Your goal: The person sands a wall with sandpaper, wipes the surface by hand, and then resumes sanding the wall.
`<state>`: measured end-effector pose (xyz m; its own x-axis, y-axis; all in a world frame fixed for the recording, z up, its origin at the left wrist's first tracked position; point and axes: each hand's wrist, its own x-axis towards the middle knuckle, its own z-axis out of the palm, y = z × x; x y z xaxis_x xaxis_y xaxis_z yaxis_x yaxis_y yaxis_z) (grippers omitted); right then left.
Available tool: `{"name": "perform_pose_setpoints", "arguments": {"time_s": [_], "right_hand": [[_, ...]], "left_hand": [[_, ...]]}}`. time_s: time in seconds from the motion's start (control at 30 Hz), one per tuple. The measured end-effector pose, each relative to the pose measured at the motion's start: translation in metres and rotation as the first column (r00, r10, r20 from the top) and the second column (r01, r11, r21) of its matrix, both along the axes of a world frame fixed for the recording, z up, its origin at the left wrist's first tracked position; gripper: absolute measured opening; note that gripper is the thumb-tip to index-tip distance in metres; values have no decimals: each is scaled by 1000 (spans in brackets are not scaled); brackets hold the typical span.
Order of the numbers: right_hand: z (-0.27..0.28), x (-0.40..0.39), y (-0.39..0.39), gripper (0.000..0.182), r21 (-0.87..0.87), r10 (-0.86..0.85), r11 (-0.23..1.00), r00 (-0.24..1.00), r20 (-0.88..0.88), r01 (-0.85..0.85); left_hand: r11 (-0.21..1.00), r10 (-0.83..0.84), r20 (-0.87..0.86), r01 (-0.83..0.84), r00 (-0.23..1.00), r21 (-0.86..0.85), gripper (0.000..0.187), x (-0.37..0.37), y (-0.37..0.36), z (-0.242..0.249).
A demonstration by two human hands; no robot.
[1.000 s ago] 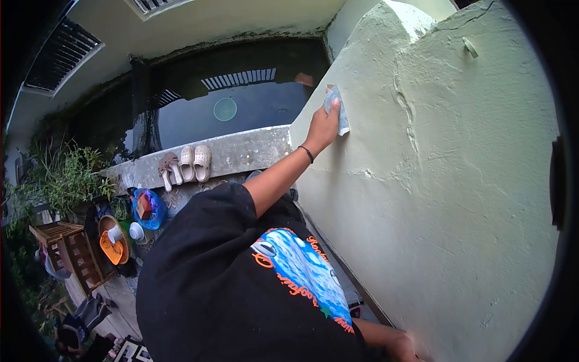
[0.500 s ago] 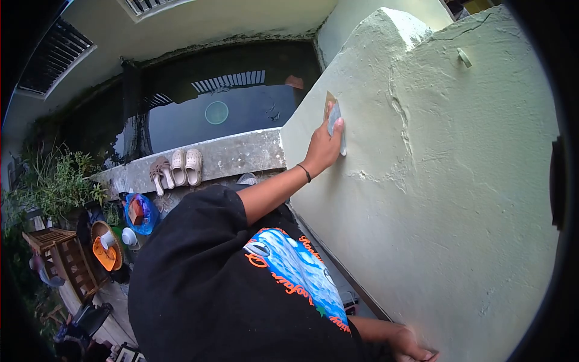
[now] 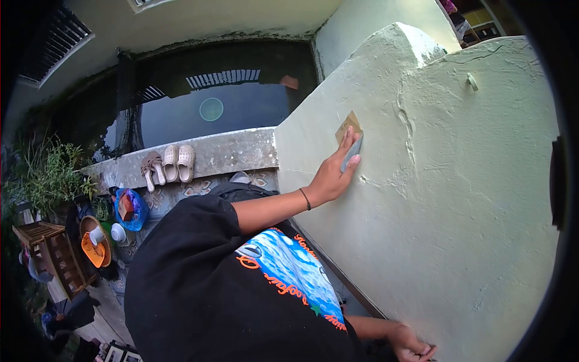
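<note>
My left hand (image 3: 335,175), with a dark band at its wrist, presses a folded piece of sandpaper (image 3: 349,128) to the pale wall (image 3: 482,211). One face of the sheet is brown and the other grey. Its fingers lie over the sheet and the thumb is at the grey edge. Low at the right, my right hand (image 3: 411,342) is closed with its fingers curled, close against the same wall. What it holds, if anything, is hidden. A crack (image 3: 405,123) and rough patches run down the wall to the right of the sandpaper.
A hook (image 3: 471,82) sticks out of the wall. Beyond a concrete ledge (image 3: 241,151) lies dark water (image 3: 253,111) with a green round object (image 3: 211,110). Sandals (image 3: 152,170) and clogs (image 3: 178,163) stand on the ledge. A blue bag (image 3: 139,211), basket (image 3: 108,256) and wooden rack (image 3: 54,253) are left.
My left hand and the sandpaper have moved down and right over the wall, showing more of the brown face. My right hand stays low by the wall. The view has shifted slightly.
</note>
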<state>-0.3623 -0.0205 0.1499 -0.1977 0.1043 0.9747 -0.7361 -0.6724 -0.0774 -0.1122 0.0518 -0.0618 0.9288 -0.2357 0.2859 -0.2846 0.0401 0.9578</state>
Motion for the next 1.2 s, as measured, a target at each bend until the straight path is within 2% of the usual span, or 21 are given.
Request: {"name": "perform_pose_setpoints", "arguments": {"time_s": [0.1, 0.13, 0.17, 0.2, 0.27, 0.3, 0.33, 0.37, 0.47, 0.53, 0.6, 0.7, 0.73, 0.77, 0.83, 0.87, 0.93, 0.97, 1.03, 1.17, 1.2], "right_hand": [[-4, -31, -20, 39, -14, -29, 1000, 998, -48, 28], [-5, -41, -28, 39, -26, -43, 999, 995, -90, 40], [-4, -39, -28, 38, -24, -26, 999, 996, -80, 24], [-4, -36, -24, 38, -20, -25, 1000, 997, -67, 24], [-5, -29, -20, 37, -16, -17, 1000, 999, -39, 17], [-5, -23, -17, 36, -15, -16, 1000, 999, -28, 16], [-5, -20, -14, 36, -7, -17, 1000, 1000, -24, 17], [-4, -18, -12, 36, -5, -16, 1000, 1000, -16, 16], [-4, -14, -9, 35, -2, -28, 1000, 1000, 5, 28], [-3, -11, -8, 35, -11, -32, 999, 999, 8, 32], [-1, -10, -5, 36, -12, -35, 999, 999, 7, 35], [-1, -7, -6, 36, -11, -33, 999, 999, 9, 34], [0, -6, -6, 36, -7, -32, 999, 999, 6, 32], [0, -7, -4, 36, -4, -28, 1000, 1000, 5, 28], [0, -5, -4, 36, 0, -18, 1000, 1000, 12, 18], [1, -5, -4, 36, -1, -15, 1000, 1000, 11, 15], [2, -6, -3, 36, -3, -16, 1000, 1000, 8, 16], [2, -5, -4, 36, -3, -14, 1000, 1000, 8, 14], [1, -3, -2, 36, -4, -9, 1000, 1000, 11, 9], [2, -2, -2, 37, 1, 2, 1000, 1000, 16, -2], [1, 0, -2, 37, -2, 5, 1000, 1000, 21, -5]], "left_hand": [[999, -38, 118, 34, 992, 36, 59, 7, 6, -6], [974, -171, -372, 213, 912, 76, 57, 31, 12, -9], [923, -230, -770, 385, 595, 23, 55, 43, 16, -10], [923, -231, -769, 384, 596, 21, 55, 41, 15, -12], [989, -125, -518, 148, 846, 3, 52, 39, 9, -11], [988, -155, -256, 150, 954, -39, 51, 24, 4, -9], [984, -161, 21, 163, 987, -79, 50, 2, 7, 16], [978, -195, 146, 204, 970, -49, 58, -14, 8, 34], [982, -154, 184, 171, 971, -81, 58, -17, 1, 36], [993, -63, -112, 51, 992, -104, 53, 11, -7, 9], [1000, -3, -452, 1, 892, -5, 57, 52, -10, -4], [995, -78, -383, 48, 920, -86, 56, 60, -14, 18], [990, 5, -211, -35, 978, -139, 54, 42, -13, 38], [990, 11, -214, -42, 977, -138, 54, 20, -7, 45], [995, -68, 213, 81, 975, -53, 53, -8, 0, 52], [995, -66, 209, 79, 976, -54, 53, -7, 4, 51], [982, -162, -147, 144, 976, -124, 51, 1, 8, 38], [981, -163, -146, 145, 976, -125, 51, 16, 3, 27], [997, -56, -326, 38, 944, -60, 51, 47, -4, 9], [996, 20, -129, -31, 991, -88, 51, 15, -10, 48], [996, -31, 60, 36, 998, -85, 51, -5, -5, 58]]}}
